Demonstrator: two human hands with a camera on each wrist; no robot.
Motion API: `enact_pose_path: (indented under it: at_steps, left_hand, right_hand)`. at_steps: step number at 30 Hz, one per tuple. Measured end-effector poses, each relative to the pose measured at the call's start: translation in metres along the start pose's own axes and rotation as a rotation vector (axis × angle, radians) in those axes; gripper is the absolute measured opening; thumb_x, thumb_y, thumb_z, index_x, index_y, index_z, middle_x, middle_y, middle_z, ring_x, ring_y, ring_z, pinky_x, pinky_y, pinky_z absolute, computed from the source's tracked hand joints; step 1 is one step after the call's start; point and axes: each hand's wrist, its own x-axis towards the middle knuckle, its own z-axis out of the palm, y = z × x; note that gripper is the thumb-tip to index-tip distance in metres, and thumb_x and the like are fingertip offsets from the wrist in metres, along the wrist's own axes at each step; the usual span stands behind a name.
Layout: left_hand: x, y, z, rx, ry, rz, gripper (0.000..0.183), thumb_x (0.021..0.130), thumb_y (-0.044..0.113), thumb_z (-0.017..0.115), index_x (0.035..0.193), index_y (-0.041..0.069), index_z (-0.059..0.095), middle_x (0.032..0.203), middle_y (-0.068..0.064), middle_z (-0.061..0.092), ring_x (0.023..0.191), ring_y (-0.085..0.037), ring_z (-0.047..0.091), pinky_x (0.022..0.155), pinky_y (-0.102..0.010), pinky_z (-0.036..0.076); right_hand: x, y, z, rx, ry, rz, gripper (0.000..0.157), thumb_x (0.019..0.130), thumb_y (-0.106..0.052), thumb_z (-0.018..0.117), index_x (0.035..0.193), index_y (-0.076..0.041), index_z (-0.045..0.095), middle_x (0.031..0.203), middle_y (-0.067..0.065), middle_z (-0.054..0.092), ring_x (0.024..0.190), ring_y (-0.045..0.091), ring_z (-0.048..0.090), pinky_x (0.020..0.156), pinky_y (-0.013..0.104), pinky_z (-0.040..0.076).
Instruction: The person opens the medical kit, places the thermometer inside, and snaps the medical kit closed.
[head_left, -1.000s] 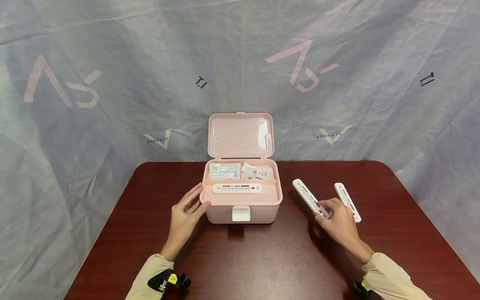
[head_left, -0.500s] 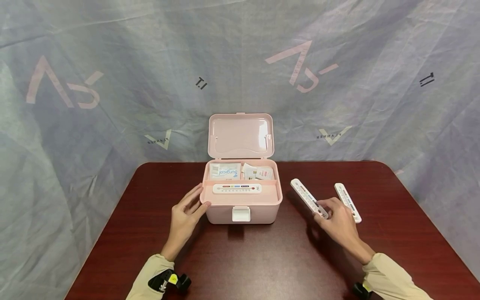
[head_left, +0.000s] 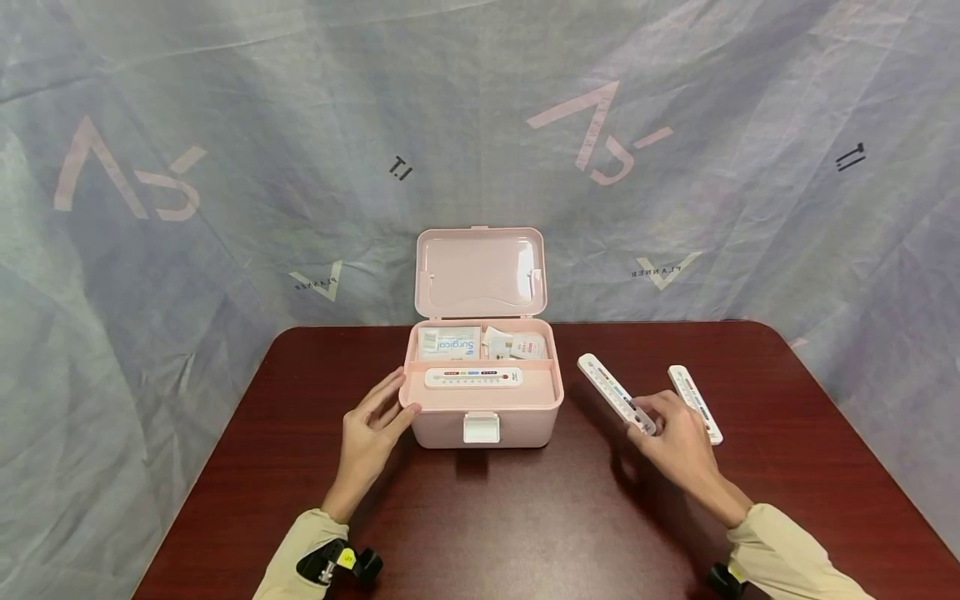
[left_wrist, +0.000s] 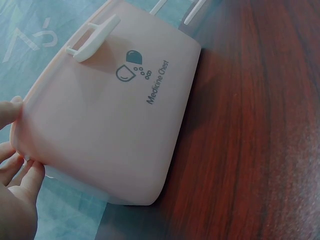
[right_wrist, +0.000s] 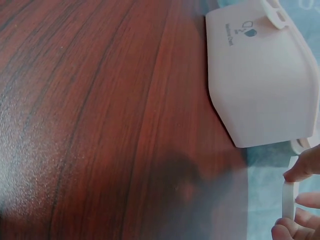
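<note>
The person's right hand (head_left: 678, 442) has its fingers clamped on a white thermometer (head_left: 611, 392), thumb against one edge and fingertips against the other, pinching it near its closer end. The strip slants away to the far left, tilted, and looks to me to be lifted over the tabletop (head_left: 525, 517), to the right of the box (head_left: 521, 429) and apart from it. The left hand (head_left: 371, 433) has its fingers apart, touching the box at its left front corner: the thumb lies on the front rim, the other fingers along the left side.

Just beyond the right hand a second thermometer (head_left: 693, 400) lies on the tabletop, its near end partly behind that hand. The box is pale pink, with "Medicine Chest" printed on its front and a white latch (head_left: 482, 428) there; its lid (head_left: 482, 271) is raised at the back. A third thermometer (head_left: 474, 377) lies crosswise in the front compartment. Behind the divider, a packet lettered "Surgical" (head_left: 450, 343) sits in the left compartment and small packets (head_left: 525, 345) in the right. Past the dark red tabletop hangs a creased grey-blue cloth (head_left: 480, 167) with pink and black marks.
</note>
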Motion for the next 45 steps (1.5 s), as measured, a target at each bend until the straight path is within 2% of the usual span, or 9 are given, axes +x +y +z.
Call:
enact_pose_path:
  at_steps: [8,18,25,36,45]
  left_hand:
    - [0.000,-0.001,0.002,0.001,-0.005,0.002,0.050,0.081,-0.005,0.071,0.126,-0.014,0.052,0.137,-0.025,0.046,0.128,-0.033,0.044,0.095,-0.031,0.044]
    - [0.000,0.001,0.000,0.018,0.016,0.022,0.049,0.080,-0.006,0.071,0.125,-0.013,0.053,0.135,-0.024,0.049,0.126,-0.034,0.045,0.095,-0.038,0.044]
    - [0.000,0.000,0.001,0.018,0.014,0.030,0.049,0.081,-0.005,0.071,0.125,-0.013,0.054,0.135,-0.024,0.049,0.127,-0.033,0.045,0.095,-0.043,0.042]
    - [-0.001,-0.002,0.001,0.012,0.011,0.015,0.049,0.081,-0.005,0.071,0.126,-0.012,0.053,0.135,-0.023,0.049,0.126,-0.032,0.046,0.095,-0.039,0.043]
    - [-0.002,0.000,0.002,0.023,0.015,0.020,0.049,0.081,-0.004,0.072,0.126,-0.012,0.054,0.135,-0.023,0.049,0.126,-0.032,0.046,0.095,-0.043,0.042]
  right_hand:
    - [0.000,0.000,-0.003,-0.001,0.004,-0.004,0.029,0.061,-0.008,0.079,0.090,-0.008,0.073,0.074,-0.002,0.055,0.055,0.010,0.046,0.049,0.023,0.034]
    - [0.006,-0.006,-0.006,0.016,-0.011,0.002,0.029,0.064,-0.011,0.078,0.091,-0.009,0.072,0.075,-0.003,0.055,0.055,0.015,0.049,0.048,0.022,0.035]
    - [0.007,-0.011,-0.009,0.019,-0.010,-0.009,0.028,0.064,-0.012,0.078,0.091,-0.010,0.073,0.076,-0.003,0.056,0.056,0.014,0.048,0.048,0.019,0.033]
    - [0.009,-0.017,-0.011,0.034,-0.008,-0.027,0.028,0.063,-0.009,0.079,0.091,-0.010,0.072,0.078,-0.004,0.056,0.055,0.012,0.047,0.048,0.018,0.033]
    - [0.012,-0.022,-0.015,0.055,-0.003,-0.047,0.028,0.063,-0.008,0.078,0.091,-0.010,0.072,0.079,-0.004,0.056,0.055,0.014,0.048,0.048,0.017,0.033]
